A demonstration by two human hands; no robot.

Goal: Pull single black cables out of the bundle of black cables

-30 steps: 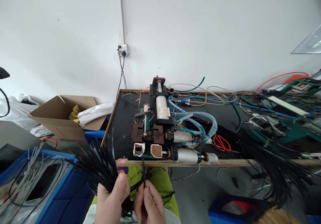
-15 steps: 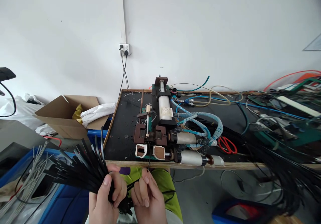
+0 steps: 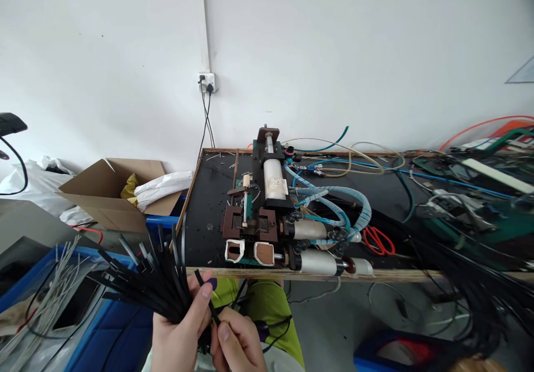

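Note:
My left hand [image 3: 179, 333] is closed round a thick bundle of black cables [image 3: 154, 286], whose loose ends fan out to the left. My right hand [image 3: 237, 341] pinches a single black cable [image 3: 214, 312] just right of the bundle. That cable's upper end points up past my left thumb. Both hands are close together, below the front edge of the bench and over my lap. Beyond them stands a pneumatic machine [image 3: 274, 174] with a white cylinder; its brown front jaws [image 3: 232, 223] are apart. The lower ends of the bundle are mostly hidden by my hands.
The wooden-edged black bench [image 3: 200, 194] runs to the right, carrying blue air hoses [image 3: 362, 208] and tangled cables. At left are a cardboard box [image 3: 110, 194] and a blue bin [image 3: 106, 333] with thin pale strips. More black cables [image 3: 471, 283] hang over the bench's right front edge.
My right hand has moved down from the bench edge near the machine's front, towards the bundle. A cable end that was up at the jaws now lies beside my left thumb.

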